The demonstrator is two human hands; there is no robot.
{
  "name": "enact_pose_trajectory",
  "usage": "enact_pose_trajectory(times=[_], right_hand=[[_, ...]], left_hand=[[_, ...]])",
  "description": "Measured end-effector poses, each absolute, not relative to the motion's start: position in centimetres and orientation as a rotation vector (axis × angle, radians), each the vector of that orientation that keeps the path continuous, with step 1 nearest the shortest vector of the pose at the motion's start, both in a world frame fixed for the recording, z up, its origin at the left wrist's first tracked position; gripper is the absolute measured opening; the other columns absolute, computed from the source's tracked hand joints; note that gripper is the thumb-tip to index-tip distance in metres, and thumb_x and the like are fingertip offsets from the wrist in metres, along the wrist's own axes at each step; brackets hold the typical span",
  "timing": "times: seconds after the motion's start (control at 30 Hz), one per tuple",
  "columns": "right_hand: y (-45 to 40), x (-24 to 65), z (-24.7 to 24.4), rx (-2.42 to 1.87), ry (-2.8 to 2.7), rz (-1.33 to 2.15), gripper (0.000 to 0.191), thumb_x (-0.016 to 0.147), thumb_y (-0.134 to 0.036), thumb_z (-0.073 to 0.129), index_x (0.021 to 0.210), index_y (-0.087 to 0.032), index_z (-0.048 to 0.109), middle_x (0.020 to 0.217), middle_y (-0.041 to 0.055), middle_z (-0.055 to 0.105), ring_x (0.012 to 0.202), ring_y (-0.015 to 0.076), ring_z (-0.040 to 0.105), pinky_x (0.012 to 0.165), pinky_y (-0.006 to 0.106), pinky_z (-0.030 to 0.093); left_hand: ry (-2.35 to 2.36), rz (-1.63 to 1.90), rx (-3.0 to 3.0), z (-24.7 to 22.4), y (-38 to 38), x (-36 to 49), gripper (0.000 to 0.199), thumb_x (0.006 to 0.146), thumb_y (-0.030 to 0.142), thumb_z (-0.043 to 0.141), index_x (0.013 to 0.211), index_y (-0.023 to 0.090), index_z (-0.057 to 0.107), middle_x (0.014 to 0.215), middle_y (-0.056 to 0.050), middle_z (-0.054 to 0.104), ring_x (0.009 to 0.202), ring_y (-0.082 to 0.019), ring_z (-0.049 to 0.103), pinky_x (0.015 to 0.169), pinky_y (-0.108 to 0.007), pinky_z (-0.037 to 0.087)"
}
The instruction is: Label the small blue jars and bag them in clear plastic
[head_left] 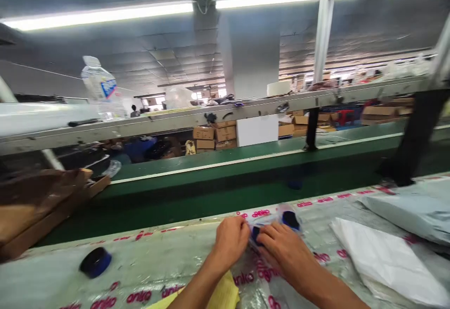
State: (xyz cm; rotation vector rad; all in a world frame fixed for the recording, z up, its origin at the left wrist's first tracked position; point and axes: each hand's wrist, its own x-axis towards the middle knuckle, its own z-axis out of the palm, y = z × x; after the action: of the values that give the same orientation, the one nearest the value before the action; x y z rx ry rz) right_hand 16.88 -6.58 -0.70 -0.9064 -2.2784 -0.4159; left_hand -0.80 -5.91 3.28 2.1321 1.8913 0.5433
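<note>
2 hands of ours, the left (230, 243) and the right (281, 257), are closed around a clear plastic bag (270, 227) with dark blue pieces (291, 220) inside, near the table's far edge. The table (147, 271) is covered in shiny sheeting with pink lettering. A dark blue round piece (95, 262) lies well left of our hands, and a yellow cloth (221, 295) lies beneath our forearms. To the right we have a white bag (386, 262) and a pale blue bag (411, 210). Past the far edge runs a green conveyor belt (225, 192), with a cardboard box (38, 206) at its left. Beyond that, a metal rail (211, 116) crosses in front of stacked cartons (214, 135).
</note>
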Motion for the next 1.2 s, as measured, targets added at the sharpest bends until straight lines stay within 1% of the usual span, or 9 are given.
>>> enact_pose_trajectory(times=[0.17,0.37,0.53,0.67,0.8,0.87,1.03,1.1,1.2], right_hand=[[-6.4,15.5,-3.5,-0.838,-2.169,-0.627,0.031,0.091,-0.006,0.039,0.092,-0.021,0.066,0.100,0.0078,0.069,0.090,0.0258,0.058,0.080,0.039,0.039],[-6.8,14.4,-3.5,-0.885,-2.131,-0.491,0.032,0.084,-0.006,0.045,0.096,-0.022,0.069,0.112,0.0088,0.068,0.099,0.0276,0.058,0.080,0.040,0.043],[-7.0,13.9,-4.1,-0.970,-2.148,-0.356,0.031,0.077,-0.004,0.052,0.093,-0.022,0.071,0.116,0.0076,0.068,0.103,0.0280,0.058,0.082,0.040,0.046],[-7.1,13.8,-4.3,-1.064,-2.173,-0.349,0.020,0.076,-0.005,0.061,0.083,-0.020,0.070,0.117,0.0097,0.069,0.106,0.0310,0.059,0.083,0.043,0.048],[-7.5,14.2,-3.0,-1.120,-2.231,-0.250,0.016,0.076,-0.003,0.065,0.077,-0.020,0.067,0.121,0.0116,0.067,0.111,0.0317,0.059,0.085,0.041,0.049],[-7.8,14.7,-2.1,-1.140,-2.234,-0.123,0.017,0.076,-0.004,0.066,0.078,-0.020,0.065,0.117,0.0101,0.069,0.107,0.0295,0.061,0.083,0.039,0.048],[-8.1,15.9,-0.3,-1.274,-2.214,0.237,0.015,0.079,-0.007,0.066,0.081,-0.022,0.065,0.083,0.0003,0.072,0.085,0.0228,0.065,0.090,0.041,0.043],[-8.0,16.4,0.2,-1.323,-2.178,0.366,0.011,0.080,-0.012,0.068,0.085,-0.021,0.065,0.080,-0.0008,0.072,0.081,0.0211,0.066,0.088,0.038,0.043],[-7.5,17.2,1.0,-1.379,-2.093,0.542,0.014,0.081,-0.022,0.069,0.095,-0.022,0.065,0.085,0.0006,0.074,0.082,0.0211,0.067,0.076,0.032,0.045]], left_hand=[[1.925,0.558,2.099,2.6,-6.5,-0.9,0.030,0.091,0.024,0.045,0.094,0.020,0.075,0.089,-0.009,0.076,0.081,-0.022,0.068,0.069,-0.029,0.043],[1.851,0.645,2.111,2.4,-7.2,-1.3,0.034,0.090,0.023,0.046,0.113,0.024,0.071,0.104,-0.009,0.076,0.096,-0.025,0.068,0.082,-0.034,0.049],[1.812,0.705,2.114,2.3,-7.4,-1.6,0.031,0.089,0.024,0.047,0.104,0.023,0.074,0.100,-0.008,0.076,0.094,-0.026,0.068,0.084,-0.037,0.049],[1.804,0.774,2.058,2.0,-7.1,-1.6,0.029,0.087,0.023,0.048,0.098,0.024,0.075,0.099,-0.005,0.076,0.094,-0.023,0.068,0.084,-0.033,0.048],[1.784,0.840,1.966,1.4,-6.3,-1.7,0.028,0.084,0.020,0.050,0.098,0.024,0.075,0.097,-0.003,0.076,0.092,-0.021,0.068,0.082,-0.030,0.047],[1.759,0.873,1.915,1.0,-5.8,-1.9,0.028,0.082,0.018,0.050,0.095,0.023,0.075,0.095,-0.003,0.076,0.089,-0.020,0.068,0.079,-0.028,0.047],[1.667,0.943,1.798,0.2,-4.9,-2.3,0.023,0.080,0.019,0.050,0.085,0.019,0.072,0.079,-0.003,0.073,0.075,-0.019,0.066,0.068,-0.026,0.044],[1.621,0.963,1.768,0.1,-4.9,-2.3,0.022,0.082,0.024,0.049,0.081,0.018,0.071,0.071,-0.002,0.069,0.069,-0.018,0.064,0.063,-0.025,0.042],[1.567,0.985,1.733,0.1,-5.0,-2.3,0.024,0.084,0.033,0.050,0.074,0.018,0.067,0.063,-0.001,0.065,0.063,-0.018,0.061,0.058,-0.025,0.039]])
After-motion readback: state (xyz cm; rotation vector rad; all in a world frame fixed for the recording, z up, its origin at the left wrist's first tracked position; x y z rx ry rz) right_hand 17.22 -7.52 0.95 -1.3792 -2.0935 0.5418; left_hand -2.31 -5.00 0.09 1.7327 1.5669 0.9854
